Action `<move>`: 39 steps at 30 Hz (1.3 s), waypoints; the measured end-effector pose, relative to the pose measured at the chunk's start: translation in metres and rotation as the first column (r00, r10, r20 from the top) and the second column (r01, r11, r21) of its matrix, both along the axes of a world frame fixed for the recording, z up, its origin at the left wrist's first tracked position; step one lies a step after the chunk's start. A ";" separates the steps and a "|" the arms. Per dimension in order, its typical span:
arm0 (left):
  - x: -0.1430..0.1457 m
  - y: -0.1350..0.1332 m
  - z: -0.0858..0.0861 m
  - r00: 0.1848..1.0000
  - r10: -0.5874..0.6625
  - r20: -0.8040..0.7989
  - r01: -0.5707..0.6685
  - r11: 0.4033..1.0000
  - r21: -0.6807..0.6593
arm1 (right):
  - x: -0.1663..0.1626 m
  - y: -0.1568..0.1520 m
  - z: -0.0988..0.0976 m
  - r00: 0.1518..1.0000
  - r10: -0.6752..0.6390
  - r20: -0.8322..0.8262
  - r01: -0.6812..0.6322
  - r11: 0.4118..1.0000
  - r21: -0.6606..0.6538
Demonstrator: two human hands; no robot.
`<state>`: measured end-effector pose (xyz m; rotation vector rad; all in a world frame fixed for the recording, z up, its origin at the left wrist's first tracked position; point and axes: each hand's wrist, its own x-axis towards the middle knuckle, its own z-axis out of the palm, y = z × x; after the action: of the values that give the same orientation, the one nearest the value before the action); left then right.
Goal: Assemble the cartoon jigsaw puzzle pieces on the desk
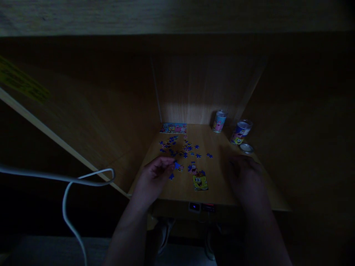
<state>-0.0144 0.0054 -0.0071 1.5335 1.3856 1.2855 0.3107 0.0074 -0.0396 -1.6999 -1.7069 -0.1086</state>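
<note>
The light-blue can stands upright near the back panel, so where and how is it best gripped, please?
Probably around the middle of the light-blue can, from the front, with the right hand: it is an upright cylinder, its front looks unobstructed, the back panel is behind and the dark-blue can to its right. The left hand holds a blue puzzle piece.

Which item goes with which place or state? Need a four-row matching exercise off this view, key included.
Column one:
1. Left hand
2. Picture strip
3. Round lid
4. Cable

Column two:
A. Near the foot of the back panel
B. White, left of the tabletop
C. Pinching a blue puzzle piece
D. Silvery, beside a can

Pairs: 1-C, 2-A, 3-D, 4-B
</note>
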 end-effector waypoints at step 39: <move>-0.006 -0.022 0.024 0.792 -0.122 -0.598 0.037 0.988 -0.153 | -0.004 0.000 -0.001 0.999 0.023 0.036 -0.022 1.000 -0.018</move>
<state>-0.0201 -0.0165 0.0173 1.9828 1.7268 0.6335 0.3066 0.0075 -0.0404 -1.7005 -1.7574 -0.1150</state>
